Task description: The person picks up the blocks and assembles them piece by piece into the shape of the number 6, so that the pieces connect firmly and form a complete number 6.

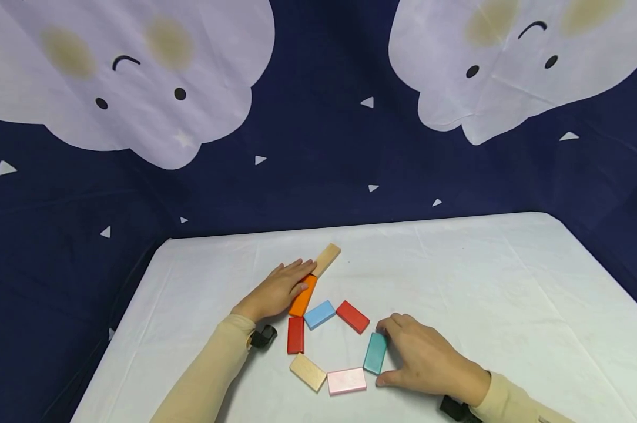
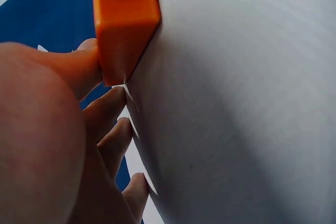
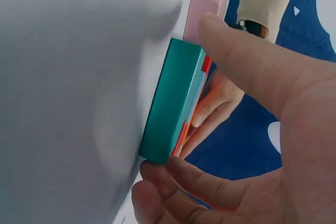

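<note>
Several rectangular blocks lie flat on a white table, forming a ring with a tail. My left hand (image 1: 278, 289) lies over the tail with its fingers extended. Its thumb touches the orange block (image 1: 299, 304), and its fingertips are at the plain wooden block (image 1: 327, 259) beyond. At the ring's right side my right hand (image 1: 424, 355) holds the teal block (image 3: 172, 100) lengthwise, fingers at its far end and thumb at its near end. Right by the thumb is the pink block (image 1: 347, 381); whether they touch I cannot tell.
A red block (image 1: 295, 335) and a second wooden block (image 1: 308, 372) form the ring's left side. The blue block (image 1: 319, 315) and another red block (image 1: 352, 316) make its far side. Dark blue cloth with cloud prints (image 1: 318, 147) hangs behind the white table (image 1: 509, 282).
</note>
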`<state>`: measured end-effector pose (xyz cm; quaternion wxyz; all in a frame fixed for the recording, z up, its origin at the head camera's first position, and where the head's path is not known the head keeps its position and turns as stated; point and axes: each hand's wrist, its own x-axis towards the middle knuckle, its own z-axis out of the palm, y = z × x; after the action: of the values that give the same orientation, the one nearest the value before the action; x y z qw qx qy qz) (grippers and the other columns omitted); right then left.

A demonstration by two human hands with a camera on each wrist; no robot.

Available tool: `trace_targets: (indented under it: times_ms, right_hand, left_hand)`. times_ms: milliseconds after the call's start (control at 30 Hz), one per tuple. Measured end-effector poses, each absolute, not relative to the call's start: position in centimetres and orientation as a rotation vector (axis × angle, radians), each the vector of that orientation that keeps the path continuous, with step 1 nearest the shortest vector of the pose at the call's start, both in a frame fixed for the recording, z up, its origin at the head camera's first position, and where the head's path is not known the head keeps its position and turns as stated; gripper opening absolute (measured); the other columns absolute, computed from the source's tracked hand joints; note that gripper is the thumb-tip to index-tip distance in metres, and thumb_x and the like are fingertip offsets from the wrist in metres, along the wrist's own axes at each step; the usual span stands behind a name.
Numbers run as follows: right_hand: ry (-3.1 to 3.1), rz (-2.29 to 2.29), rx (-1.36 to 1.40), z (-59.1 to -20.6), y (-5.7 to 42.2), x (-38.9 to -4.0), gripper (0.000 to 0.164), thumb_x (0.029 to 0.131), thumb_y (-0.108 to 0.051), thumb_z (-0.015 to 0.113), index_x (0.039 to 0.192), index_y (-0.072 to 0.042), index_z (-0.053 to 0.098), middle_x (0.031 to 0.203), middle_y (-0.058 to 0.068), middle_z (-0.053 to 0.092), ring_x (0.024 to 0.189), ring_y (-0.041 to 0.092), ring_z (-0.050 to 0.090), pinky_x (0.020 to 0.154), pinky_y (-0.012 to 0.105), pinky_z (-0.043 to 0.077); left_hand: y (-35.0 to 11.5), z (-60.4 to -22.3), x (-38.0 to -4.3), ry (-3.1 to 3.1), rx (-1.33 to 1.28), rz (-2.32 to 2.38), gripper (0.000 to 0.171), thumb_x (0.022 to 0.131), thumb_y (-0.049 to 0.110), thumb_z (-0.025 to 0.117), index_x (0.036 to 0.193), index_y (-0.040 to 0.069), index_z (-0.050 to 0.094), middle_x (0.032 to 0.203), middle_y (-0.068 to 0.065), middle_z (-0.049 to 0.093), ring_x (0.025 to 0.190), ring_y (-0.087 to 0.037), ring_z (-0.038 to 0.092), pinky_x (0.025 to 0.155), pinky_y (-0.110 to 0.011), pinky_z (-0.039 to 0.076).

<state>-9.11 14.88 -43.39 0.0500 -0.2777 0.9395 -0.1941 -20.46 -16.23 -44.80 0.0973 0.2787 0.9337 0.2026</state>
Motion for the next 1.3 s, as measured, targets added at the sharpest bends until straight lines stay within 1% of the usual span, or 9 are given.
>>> trace_targets:
  times_ms: [133,333,633,1000,1300]
  right_hand:
    - [2.85,-0.576,-0.852,-43.6,14.83,-9.13,0.072,0.07,-0.054,0.088,0.116,-0.003,0.065,0.104,-0.005,0.06,0.095,0.011,0.057,0.08,0.037,0.056]
    - [2.84,-0.565,-0.902,-43.66,14.79,-9.21,0.068,0.07,-0.045,0.089,0.119,-0.004,0.065,0.108,-0.003,0.06,0.099,0.014,0.058,0.084,0.04,0.055]
    - [2.827,-0.574,-0.941,-43.57,14.74,-9.33,0.066,0.072,-0.044,0.089,0.121,-0.007,0.065,0.11,-0.005,0.06,0.096,0.012,0.056,0.081,0.037,0.054]
    - [2.808,-0.581,-0.945,-43.48,14.59,-9.61,0.065,0.072,-0.041,0.089,0.124,-0.01,0.065,0.111,-0.005,0.06,0.1,0.012,0.058,0.084,0.038,0.055]
    - [2.788,-0.575,-0.926,-43.64,14.59,-9.84,0.066,0.073,-0.04,0.088,0.127,-0.011,0.065,0.116,-0.004,0.06,0.107,0.013,0.058,0.091,0.04,0.055]
  left_hand:
    - [-16.24,-44.85,-20.46,2.767,0.825,0.598,0.052,0.109,0.029,0.044,0.158,0.015,0.035,0.161,-0.006,0.035,0.151,-0.027,0.025,0.123,-0.053,0.014]
    - [-16.24,-44.78,-20.38,2.763,0.824,0.604,0.052,0.108,0.029,0.045,0.158,0.014,0.035,0.161,-0.006,0.035,0.151,-0.028,0.025,0.123,-0.053,0.014]
    - [-16.25,-44.85,-20.34,2.765,0.818,0.601,0.053,0.109,0.03,0.045,0.158,0.015,0.034,0.161,-0.006,0.035,0.151,-0.027,0.025,0.123,-0.053,0.014]
    - [-16.26,-44.83,-20.31,2.761,0.817,0.605,0.053,0.109,0.03,0.044,0.158,0.015,0.034,0.161,-0.006,0.034,0.151,-0.028,0.025,0.123,-0.053,0.013]
    - [-16.22,-44.69,-20.33,2.764,0.812,0.601,0.052,0.109,0.029,0.044,0.158,0.015,0.035,0.161,-0.005,0.035,0.151,-0.027,0.025,0.123,-0.052,0.013]
